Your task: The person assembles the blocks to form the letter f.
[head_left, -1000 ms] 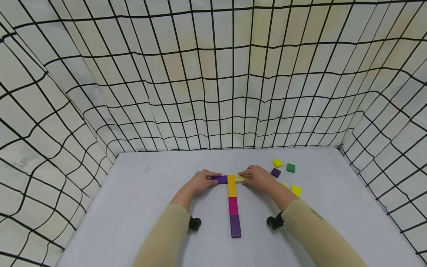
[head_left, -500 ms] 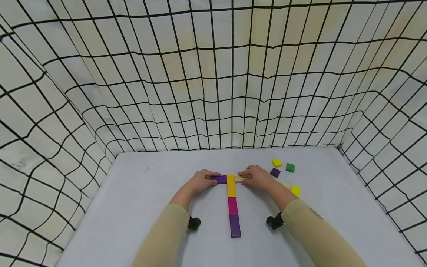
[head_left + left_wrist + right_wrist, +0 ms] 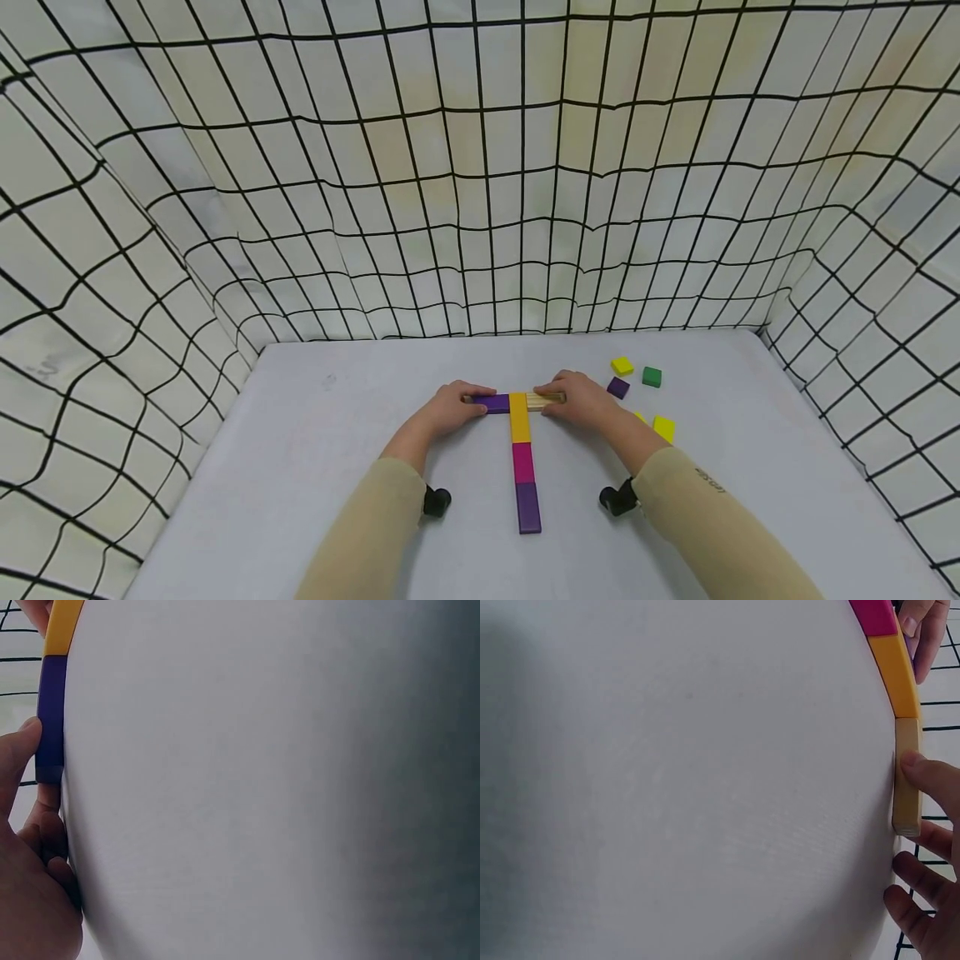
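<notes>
Flat rectangular blocks form a T on the white table in the head view. Its stem is an orange block (image 3: 520, 417), then a magenta block (image 3: 522, 463), then a purple block (image 3: 528, 508) nearest the person. My left hand (image 3: 448, 409) pinches the purple crossbar block (image 3: 495, 404) at its outer end, thumb on the near side. On the other side my right hand (image 3: 587, 402) holds the plain wooden block (image 3: 536, 402) between thumb and fingers. Both crossbar blocks meet the orange block's far end. The right wrist view shows the thumb on the wooden block (image 3: 907, 795).
Right of the T lie small loose blocks: a yellow one (image 3: 622, 366), a green one (image 3: 652, 377), a dark purple one (image 3: 618, 387) and another yellow one (image 3: 663, 428). A further yellow piece is mostly hidden by the right forearm. Black netting (image 3: 480, 225) surrounds the table.
</notes>
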`<control>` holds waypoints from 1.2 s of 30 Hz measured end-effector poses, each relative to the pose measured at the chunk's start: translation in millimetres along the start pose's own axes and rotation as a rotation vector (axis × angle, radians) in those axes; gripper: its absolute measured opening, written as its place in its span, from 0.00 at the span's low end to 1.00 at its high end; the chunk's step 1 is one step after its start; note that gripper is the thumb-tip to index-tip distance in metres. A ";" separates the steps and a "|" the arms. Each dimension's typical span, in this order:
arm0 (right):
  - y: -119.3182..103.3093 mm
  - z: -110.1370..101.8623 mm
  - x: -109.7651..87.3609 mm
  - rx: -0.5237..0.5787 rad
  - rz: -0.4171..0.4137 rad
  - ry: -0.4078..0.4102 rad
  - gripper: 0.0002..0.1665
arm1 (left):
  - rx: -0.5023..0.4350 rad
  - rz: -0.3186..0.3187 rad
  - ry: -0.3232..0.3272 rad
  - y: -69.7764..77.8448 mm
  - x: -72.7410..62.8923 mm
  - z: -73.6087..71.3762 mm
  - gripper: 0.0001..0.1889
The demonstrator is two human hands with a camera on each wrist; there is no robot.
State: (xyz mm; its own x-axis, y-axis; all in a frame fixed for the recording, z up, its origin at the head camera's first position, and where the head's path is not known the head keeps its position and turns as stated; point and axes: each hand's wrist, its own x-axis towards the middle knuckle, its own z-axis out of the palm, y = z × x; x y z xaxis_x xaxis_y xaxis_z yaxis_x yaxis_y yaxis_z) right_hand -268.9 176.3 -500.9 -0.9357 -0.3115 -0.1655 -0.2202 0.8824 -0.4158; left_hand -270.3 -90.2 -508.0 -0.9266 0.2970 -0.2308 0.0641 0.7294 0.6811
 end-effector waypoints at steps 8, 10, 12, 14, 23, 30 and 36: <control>4.2 -6.9 -6.6 0.060 -0.004 0.021 0.29 | -0.010 -0.004 -0.004 1.6 -1.8 -1.8 0.17; 7.0 -10.5 -9.5 0.067 -0.021 0.038 0.28 | -0.011 -0.003 -0.004 2.0 -2.3 -1.8 0.17; 10.5 -14.1 -13.0 0.062 -0.034 0.054 0.26 | -0.017 -0.002 -0.006 2.1 -2.8 -1.8 0.17; 14.1 -18.6 -17.0 0.054 -0.036 0.058 0.26 | -0.023 0.004 -0.007 2.3 -3.3 -2.0 0.17; 43.3 -39.8 -43.8 0.054 -0.029 0.060 0.25 | -0.039 0.014 -0.008 2.2 -3.9 -2.9 0.17; 75.6 -52.4 -70.2 0.048 0.001 0.044 0.25 | -0.034 0.013 -0.015 1.0 -3.5 -3.9 0.17; 102.6 -56.7 -97.8 0.012 0.021 0.019 0.28 | -0.047 0.034 -0.024 1.7 -2.2 -3.5 0.17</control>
State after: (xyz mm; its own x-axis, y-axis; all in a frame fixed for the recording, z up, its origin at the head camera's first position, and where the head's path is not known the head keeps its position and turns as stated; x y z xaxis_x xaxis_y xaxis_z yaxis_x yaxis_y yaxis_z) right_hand -215.6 317.2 -476.6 -0.9453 -0.2856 -0.1573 -0.1968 0.8844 -0.4232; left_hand -269.5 -91.8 -503.9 -0.9149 0.3366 -0.2228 0.0779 0.6889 0.7206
